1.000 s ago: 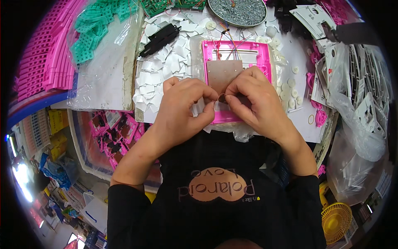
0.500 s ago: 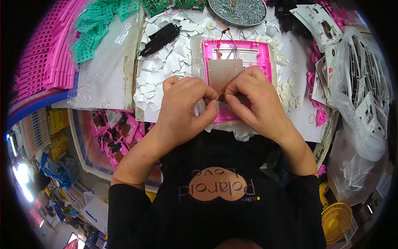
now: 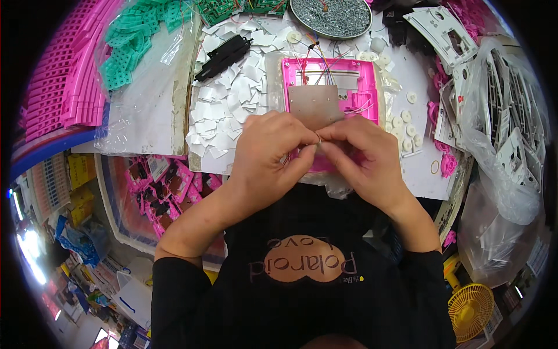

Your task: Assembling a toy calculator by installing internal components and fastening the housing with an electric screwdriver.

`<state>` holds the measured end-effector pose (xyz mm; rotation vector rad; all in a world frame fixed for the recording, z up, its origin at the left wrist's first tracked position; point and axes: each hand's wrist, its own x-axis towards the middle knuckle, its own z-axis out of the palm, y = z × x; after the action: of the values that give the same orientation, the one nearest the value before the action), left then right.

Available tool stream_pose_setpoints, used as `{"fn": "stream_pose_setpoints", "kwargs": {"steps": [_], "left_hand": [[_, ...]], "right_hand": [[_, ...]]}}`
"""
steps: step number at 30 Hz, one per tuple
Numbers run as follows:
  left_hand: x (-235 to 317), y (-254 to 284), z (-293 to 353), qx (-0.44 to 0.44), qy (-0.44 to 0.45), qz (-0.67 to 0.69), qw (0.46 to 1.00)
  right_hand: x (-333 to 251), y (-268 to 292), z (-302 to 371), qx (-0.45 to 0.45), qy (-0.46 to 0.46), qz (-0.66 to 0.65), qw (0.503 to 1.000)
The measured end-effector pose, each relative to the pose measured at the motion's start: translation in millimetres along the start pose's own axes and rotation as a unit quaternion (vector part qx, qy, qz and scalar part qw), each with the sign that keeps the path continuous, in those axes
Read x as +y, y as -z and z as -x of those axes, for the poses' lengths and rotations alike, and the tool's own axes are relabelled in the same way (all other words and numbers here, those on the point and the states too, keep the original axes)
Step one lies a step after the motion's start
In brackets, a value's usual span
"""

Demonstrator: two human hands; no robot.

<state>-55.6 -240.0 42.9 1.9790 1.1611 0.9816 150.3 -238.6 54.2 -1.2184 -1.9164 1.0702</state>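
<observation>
My left hand [image 3: 268,152] and my right hand [image 3: 371,156] meet fingertip to fingertip, both closed in a pinch. Between them is a thin wire, mostly hidden by the fingers. Just beyond the fingertips lies a brown circuit board [image 3: 314,103], over an open pink plastic housing [image 3: 372,78]. Coloured wires [image 3: 318,61] run from the board's far side across the housing's far wall. Pale thin wires [image 3: 361,108] lie inside the housing, by my right hand. The near part of the housing shows under my hands.
Many white paper-like pieces [image 3: 218,113] and a black plastic part [image 3: 224,58] lie left of the housing. A round tray of screws [image 3: 331,17] stands behind. White plastic wheels [image 3: 407,116] and bagged white panels [image 3: 505,99] are right. Pink parts fill a bin [image 3: 113,218] at lower left.
My hands have drawn together, and the fingertips now touch where a bit of wire showed between them. The left hand has moved slightly right. The board has tilted a little.
</observation>
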Motion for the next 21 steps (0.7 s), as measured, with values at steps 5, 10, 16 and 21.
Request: {"fn": "stream_pose_setpoints", "kwargs": {"steps": [5,10,16,21], "left_hand": [[1.1,9.7,-1.9,-0.114,0.278,0.151,0.942],[-9.7,31.0,-34.4,-0.257,0.388,0.337,0.819],[-15.7,35.8,-41.9,-0.316,0.221,0.145,0.911],[-10.0,25.8,-26.3,-0.184,-0.042,-0.044,0.981]], "right_hand": [[7.0,-3.7,-0.6,0.038,0.178,0.124,0.976],[12.3,-9.1,-3.5,0.039,0.273,0.197,0.941],[16.7,-7.0,-5.2,0.025,0.296,0.217,0.930],[15.5,-6.9,-3.6,-0.003,0.282,0.228,0.932]]}}
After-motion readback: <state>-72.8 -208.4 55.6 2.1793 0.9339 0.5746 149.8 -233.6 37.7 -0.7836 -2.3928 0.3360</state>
